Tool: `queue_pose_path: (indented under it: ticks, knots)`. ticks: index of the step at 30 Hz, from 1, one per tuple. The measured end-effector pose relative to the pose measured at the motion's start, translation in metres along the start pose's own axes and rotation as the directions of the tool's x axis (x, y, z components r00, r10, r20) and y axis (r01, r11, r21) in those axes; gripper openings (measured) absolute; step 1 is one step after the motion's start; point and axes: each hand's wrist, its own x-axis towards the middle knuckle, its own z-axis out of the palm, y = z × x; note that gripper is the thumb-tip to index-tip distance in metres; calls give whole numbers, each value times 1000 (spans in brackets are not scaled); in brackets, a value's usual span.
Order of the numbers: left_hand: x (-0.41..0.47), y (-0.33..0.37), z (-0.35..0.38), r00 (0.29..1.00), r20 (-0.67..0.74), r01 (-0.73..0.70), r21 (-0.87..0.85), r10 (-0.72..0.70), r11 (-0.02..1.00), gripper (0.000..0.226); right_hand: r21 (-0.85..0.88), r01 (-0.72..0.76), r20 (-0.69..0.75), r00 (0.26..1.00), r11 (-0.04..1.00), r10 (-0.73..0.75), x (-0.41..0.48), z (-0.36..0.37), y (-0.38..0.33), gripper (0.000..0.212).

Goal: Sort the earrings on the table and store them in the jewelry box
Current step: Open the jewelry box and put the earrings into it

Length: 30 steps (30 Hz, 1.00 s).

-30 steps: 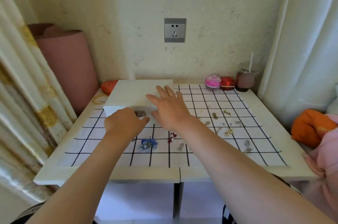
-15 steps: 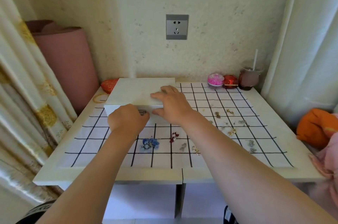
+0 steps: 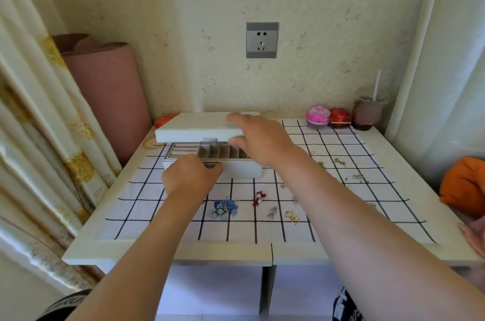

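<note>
A white jewelry box (image 3: 242, 169) stands at the back left of the gridded table. Its lid (image 3: 194, 127) is lifted a little, showing grey divided compartments (image 3: 220, 151) inside. My right hand (image 3: 258, 141) grips the lid's front right edge, fingers on top and thumb beneath. My left hand (image 3: 190, 179) is curled at the box's front, by the metal clasp (image 3: 211, 164). Earrings lie scattered on the cloth: a blue cluster (image 3: 225, 207), a red pair with pearls (image 3: 259, 198), gold hoops (image 3: 291, 216), and several small silver and gold ones (image 3: 338, 162) to the right.
The white table (image 3: 168, 250) has a black-grid cloth. At the back right stand a pink round case (image 3: 318, 115), a red one (image 3: 339, 117) and a glass cup with a straw (image 3: 367, 112). A gold bangle (image 3: 151, 141) lies left of the box. An orange cloth (image 3: 463, 185) sits at the right.
The lid was closed under my right hand; now my right hand has raised its front edge and the compartments show. My left hand stays at the clasp.
</note>
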Motion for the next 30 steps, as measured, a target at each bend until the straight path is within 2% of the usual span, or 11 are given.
queue_pose_path:
  ticks: [3,5,7,9,11,12,16,19,21,25,30]
  knots:
    - [5,-4,-14,997,66,-32,35,29,999,57,34,57,-171,984,998,-50,3,-7,0,48]
    - [10,-6,-30,998,40,-49,16,48,999,65,20,102,-260,961,995,-93,6,-6,0,37]
    - [18,-8,-45,992,-108,-78,-104,67,991,59,28,118,-353,930,993,-100,10,-4,3,23]
    - [29,-13,-51,934,-350,-176,-258,78,950,37,102,103,-447,893,989,-47,15,-1,10,15]
    - [43,-14,-49,856,-508,-302,-338,97,891,27,193,69,-498,866,979,38,20,3,15,22]
    - [51,-12,-45,842,-529,-334,-351,109,875,34,228,50,-510,857,972,75,22,4,17,27]
    - [77,0,-29,879,-449,-367,-422,160,829,72,289,-74,-494,842,954,215,33,12,24,58]
    - [91,9,-23,891,-399,-413,-518,215,750,87,300,-115,-351,910,947,222,40,21,32,90]
    - [100,12,-22,901,-367,-407,-532,231,743,90,330,-114,-281,936,937,213,47,28,36,102]
    - [118,12,-11,946,-195,-323,-468,260,822,87,492,-181,-152,945,851,289,60,41,41,100]
    - [120,7,7,962,79,-210,-403,263,891,82,470,-313,-13,933,826,360,64,56,51,86]
